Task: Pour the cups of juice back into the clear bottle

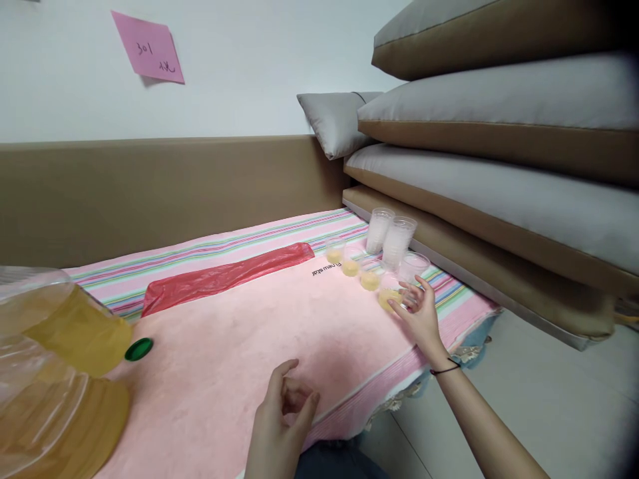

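A row of clear plastic cups with a little yellow liquid stands on the pink cloth at the right. My right hand (422, 316) is at the nearest cup (387, 299), its thumb and curled fingers around the cup's right side and hiding part of it. Just behind those fingers is another clear cup (414, 265) that looks empty. Farther along the row stand a third filled cup (370, 281), one more (350, 267) and the farthest one (334, 254). Low in the middle, my left hand (284, 412) hovers over the cloth, loosely bent, thumb and index finger apart, holding nothing.
Two stacks of clear cups (398, 243) stand behind the row. Large clear containers of yellow liquid (74, 326) are at the left, beside a green cap (138, 349). A red plastic bag (224, 276) lies along the cloth (224, 352). Stacked cushions (489, 126) rise at right.
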`<state>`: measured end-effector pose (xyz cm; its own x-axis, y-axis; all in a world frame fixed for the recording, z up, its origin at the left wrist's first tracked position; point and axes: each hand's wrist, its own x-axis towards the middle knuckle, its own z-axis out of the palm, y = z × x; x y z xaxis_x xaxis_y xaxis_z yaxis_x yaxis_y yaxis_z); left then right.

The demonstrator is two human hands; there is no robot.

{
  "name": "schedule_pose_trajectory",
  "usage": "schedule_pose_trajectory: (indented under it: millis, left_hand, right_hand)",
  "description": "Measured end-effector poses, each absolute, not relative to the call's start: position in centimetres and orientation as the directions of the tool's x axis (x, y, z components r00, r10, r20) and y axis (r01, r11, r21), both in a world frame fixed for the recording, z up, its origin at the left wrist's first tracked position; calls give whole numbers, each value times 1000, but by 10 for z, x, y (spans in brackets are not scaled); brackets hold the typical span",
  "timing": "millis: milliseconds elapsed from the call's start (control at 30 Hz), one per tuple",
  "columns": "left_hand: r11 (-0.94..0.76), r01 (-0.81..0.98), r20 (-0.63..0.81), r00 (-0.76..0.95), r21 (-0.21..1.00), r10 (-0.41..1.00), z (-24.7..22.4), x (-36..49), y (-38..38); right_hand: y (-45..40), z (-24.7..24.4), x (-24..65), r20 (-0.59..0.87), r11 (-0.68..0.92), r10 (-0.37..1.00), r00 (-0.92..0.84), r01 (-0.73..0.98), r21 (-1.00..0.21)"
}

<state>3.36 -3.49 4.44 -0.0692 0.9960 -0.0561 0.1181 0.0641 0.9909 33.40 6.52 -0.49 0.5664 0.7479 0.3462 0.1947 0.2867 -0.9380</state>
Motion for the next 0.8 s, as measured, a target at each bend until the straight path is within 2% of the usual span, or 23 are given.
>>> schedule_pose_trajectory:
  millis: [133,267,400,533,800]
  left_hand:
    - [56,85,-50,-73,995,996,45,35,-35]
    - [63,48,-60,-69,997,996,45,32,-34]
    - [61,54,-60,-25,997,998,43,26,-32]
    - [38,33,-35,-79,999,996,43,25,-32]
    - [21,29,-18,-92,999,996,42,26,-30]
  right_hand:
    - [60,-2,339,345,258,747,569,231,-938]
    - [49,2,354,369,267,689,624,254,-930]
    - [46,13,383,384,188,633,672,348,-918]
    - [65,36,418,405,95,670,622,469,-878]
    - [110,57,446,331,6,772,543,514,-858]
